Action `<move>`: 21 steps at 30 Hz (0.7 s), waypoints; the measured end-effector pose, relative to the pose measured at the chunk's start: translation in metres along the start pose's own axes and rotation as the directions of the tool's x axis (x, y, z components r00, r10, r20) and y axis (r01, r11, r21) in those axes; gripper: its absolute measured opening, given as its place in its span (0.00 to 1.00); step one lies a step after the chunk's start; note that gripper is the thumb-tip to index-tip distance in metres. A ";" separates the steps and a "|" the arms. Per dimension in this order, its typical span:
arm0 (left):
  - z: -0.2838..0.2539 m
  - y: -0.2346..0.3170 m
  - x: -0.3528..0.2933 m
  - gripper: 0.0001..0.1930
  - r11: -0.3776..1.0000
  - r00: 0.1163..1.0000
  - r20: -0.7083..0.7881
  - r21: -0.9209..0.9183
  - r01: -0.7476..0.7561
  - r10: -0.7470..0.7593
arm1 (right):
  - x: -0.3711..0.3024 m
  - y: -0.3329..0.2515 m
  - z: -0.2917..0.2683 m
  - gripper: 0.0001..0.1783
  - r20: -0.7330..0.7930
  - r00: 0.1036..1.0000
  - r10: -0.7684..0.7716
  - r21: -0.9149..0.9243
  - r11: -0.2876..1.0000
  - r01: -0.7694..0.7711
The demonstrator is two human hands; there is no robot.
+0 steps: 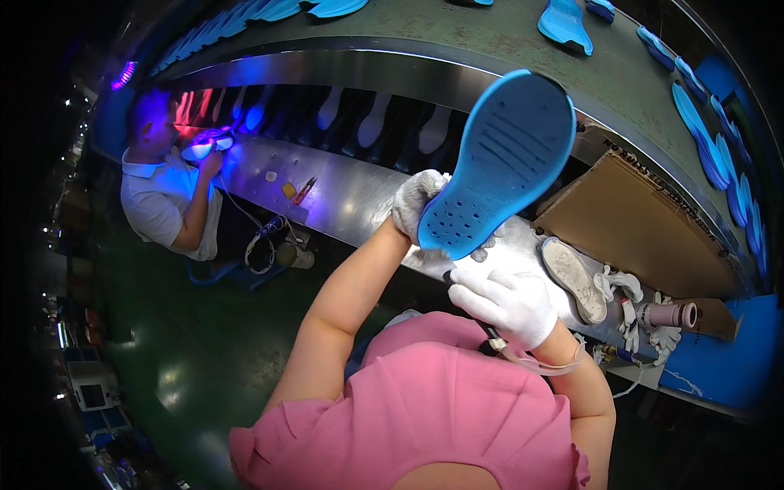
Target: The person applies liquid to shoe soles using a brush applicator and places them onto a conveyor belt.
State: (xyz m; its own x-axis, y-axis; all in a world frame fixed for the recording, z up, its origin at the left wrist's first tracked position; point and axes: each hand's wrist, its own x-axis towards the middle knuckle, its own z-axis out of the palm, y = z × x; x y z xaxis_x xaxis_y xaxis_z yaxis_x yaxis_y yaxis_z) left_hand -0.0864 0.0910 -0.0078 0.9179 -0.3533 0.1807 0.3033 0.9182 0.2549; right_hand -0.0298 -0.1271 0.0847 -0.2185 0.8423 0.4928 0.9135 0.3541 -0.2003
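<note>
Diagonal blue sole [500, 155], broad end uppermost

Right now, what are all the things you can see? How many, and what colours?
Held sole: one, blue, in the left hand
Other soles: many, blue, on the shelf
Shelf: one, greenish, top
Pale sole shapes: a row, whitish, under the shelf
Bench: one, silver, middle
Small tool: one, orange, bench's left part
Block: one, yellow, beside the small tool
Sole-shaped piece: one, off-white, right of the right hand
Cardboard: at least one sheet, brown, right
Loose gloves: several, white, bench's right end
Tube: one, pinkish, by the gloves
Co-worker: one, white shirt, left
Floor: one, green, lower left
Far-left items: too dark to count
Left hand: one, whitish glove, at the held sole's narrower end
Right hand: one, white glove, below the held sole
Top: one, pink, bottom
</note>
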 end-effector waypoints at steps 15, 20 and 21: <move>0.032 0.038 0.023 0.26 0.529 0.877 -0.463 0.780 0.334 0.128 | -0.006 -0.005 -0.012 0.12 0.093 0.975 0.202 0.083 0.974 -0.210; 0.039 0.040 0.025 0.21 0.620 0.841 -0.512 0.722 0.308 0.178 | -0.013 0.013 -0.007 0.10 -0.145 0.929 0.341 0.179 0.932 -0.315; 0.036 0.040 0.026 0.20 0.604 0.849 -0.502 0.732 0.316 0.164 | -0.015 0.004 -0.014 0.10 0.027 0.939 0.343 0.047 0.938 -0.343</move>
State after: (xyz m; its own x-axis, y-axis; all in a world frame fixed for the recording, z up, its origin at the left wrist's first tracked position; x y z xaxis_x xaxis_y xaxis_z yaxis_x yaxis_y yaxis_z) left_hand -0.0596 0.1126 0.0410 0.9577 -0.0594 -0.2816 0.2858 0.3117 0.9062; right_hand -0.0180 -0.1443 0.0888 0.0986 0.9231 0.3716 0.9157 0.0620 -0.3969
